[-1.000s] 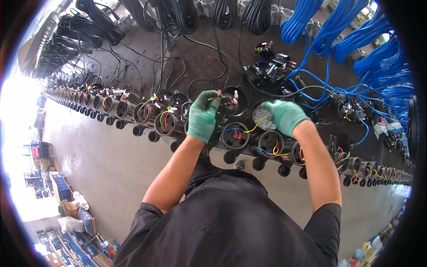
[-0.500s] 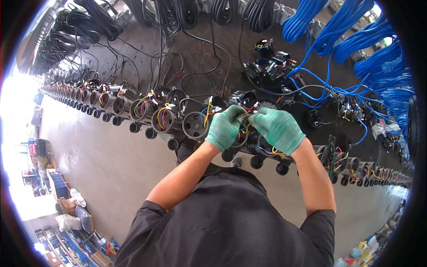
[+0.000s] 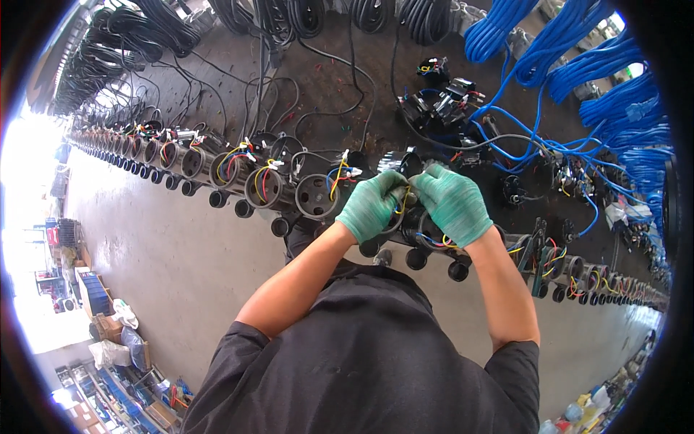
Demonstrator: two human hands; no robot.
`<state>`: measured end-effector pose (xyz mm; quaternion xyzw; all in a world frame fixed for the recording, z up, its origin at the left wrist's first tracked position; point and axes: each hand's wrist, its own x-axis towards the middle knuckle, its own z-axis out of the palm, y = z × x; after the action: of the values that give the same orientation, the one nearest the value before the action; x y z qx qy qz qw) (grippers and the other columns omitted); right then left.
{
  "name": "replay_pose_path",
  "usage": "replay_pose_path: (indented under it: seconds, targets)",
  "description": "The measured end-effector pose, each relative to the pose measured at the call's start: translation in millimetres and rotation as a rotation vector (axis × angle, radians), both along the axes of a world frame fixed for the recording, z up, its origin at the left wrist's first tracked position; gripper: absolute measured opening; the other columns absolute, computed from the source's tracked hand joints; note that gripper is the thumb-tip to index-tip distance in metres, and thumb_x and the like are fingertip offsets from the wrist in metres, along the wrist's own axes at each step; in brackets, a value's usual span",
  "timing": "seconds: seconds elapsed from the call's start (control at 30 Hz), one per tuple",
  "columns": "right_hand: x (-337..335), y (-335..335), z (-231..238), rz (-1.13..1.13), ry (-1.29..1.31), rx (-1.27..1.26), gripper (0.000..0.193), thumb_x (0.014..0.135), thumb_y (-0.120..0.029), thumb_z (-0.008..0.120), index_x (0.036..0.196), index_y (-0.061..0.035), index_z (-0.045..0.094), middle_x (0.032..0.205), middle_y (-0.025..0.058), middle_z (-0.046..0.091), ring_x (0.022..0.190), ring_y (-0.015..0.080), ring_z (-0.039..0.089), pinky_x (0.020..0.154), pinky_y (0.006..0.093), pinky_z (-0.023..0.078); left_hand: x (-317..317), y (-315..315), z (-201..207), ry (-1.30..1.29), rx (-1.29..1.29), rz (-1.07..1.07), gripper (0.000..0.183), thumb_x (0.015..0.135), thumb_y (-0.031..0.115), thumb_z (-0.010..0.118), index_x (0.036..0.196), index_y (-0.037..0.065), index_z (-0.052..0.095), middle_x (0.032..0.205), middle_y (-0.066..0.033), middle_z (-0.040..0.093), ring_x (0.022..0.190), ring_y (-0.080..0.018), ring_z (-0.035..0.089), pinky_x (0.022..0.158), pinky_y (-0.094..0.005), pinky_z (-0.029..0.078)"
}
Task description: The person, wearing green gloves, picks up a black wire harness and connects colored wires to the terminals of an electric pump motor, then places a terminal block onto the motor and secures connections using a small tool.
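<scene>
Green gloves cover both my hands, which meet above a round dark housing (image 3: 392,221) at the bench's near edge. My left hand (image 3: 372,207) is closed, its fingers pinched on thin coloured wires (image 3: 405,197), a yellow one among them. Close against it, my right hand (image 3: 452,205) is also closed, fingertips on the same wires; their ends are hidden by the gloves. Left of my hands, an open round housing (image 3: 316,197) has yellow, blue and red wires with white connectors (image 3: 352,172). Just beyond my fingers lies a black part with a shiny silver side (image 3: 394,160).
Similar housings (image 3: 262,186) line the near edge both ways. Black cable coils (image 3: 428,25) and blue cable coils (image 3: 495,32) hang along the far side. Loose black parts (image 3: 452,101) and blue cables (image 3: 531,137) lie at the right. Boxes and bags (image 3: 108,325) stand on the floor, left.
My hands stay together at the wires. The right hand has turned slightly and shifted a little left, and its fingertips have come closer to the left hand.
</scene>
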<state>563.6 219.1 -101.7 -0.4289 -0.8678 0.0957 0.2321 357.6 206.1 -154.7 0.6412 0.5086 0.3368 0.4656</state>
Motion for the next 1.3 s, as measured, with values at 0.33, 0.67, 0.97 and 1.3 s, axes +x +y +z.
replay_pose_path:
  seconds: [0.33,0.67,0.97,1.3]
  targets:
    - [-19,-23,-22,-0.236,0.352,-0.422,0.009,0.095,-0.011,0.069,0.098,-0.0024,0.068,0.086,0.0190,0.071,0.084,0.0389,0.073,0.069,0.0453,0.056,-11,1,14,-0.081,-0.181,-0.179,0.015,0.108,0.008,0.057,0.121,0.006,0.062,0.099,-0.0018,0.064,0.091,-0.0094,0.059,0.085,-0.0292,0.052]
    - [-23,-25,-10,-0.440,1.061,-1.476,0.013,0.101,-0.010,0.061,0.100,-0.0007,0.070,0.070,0.0056,0.065,0.063,0.0170,0.065,0.058,0.0313,0.050,-21,-3,-7,-0.220,-0.100,-0.185,0.018,0.105,0.000,0.059,0.122,0.004,0.062,0.107,-0.0021,0.064,0.101,-0.0097,0.060,0.092,-0.0286,0.052]
    - [-11,-18,-26,0.026,0.071,0.084,0.020,0.084,-0.003,0.074,0.104,-0.0079,0.071,0.092,0.0104,0.070,0.078,0.0340,0.070,0.062,0.0419,0.058,-23,0,-16,-0.259,-0.113,-0.177,0.018,0.105,0.001,0.059,0.123,0.003,0.063,0.111,-0.0019,0.064,0.105,-0.0096,0.059,0.096,-0.0279,0.051]
    - [-23,-29,-20,-0.518,1.257,-1.542,0.008,0.096,-0.012,0.067,0.097,-0.0052,0.072,0.068,0.0009,0.063,0.051,0.0154,0.059,0.047,0.0281,0.045,-18,-3,-12,-0.264,-0.043,-0.183,0.019,0.102,-0.001,0.062,0.120,0.001,0.065,0.103,-0.0058,0.068,0.097,-0.0117,0.060,0.089,-0.0300,0.052]
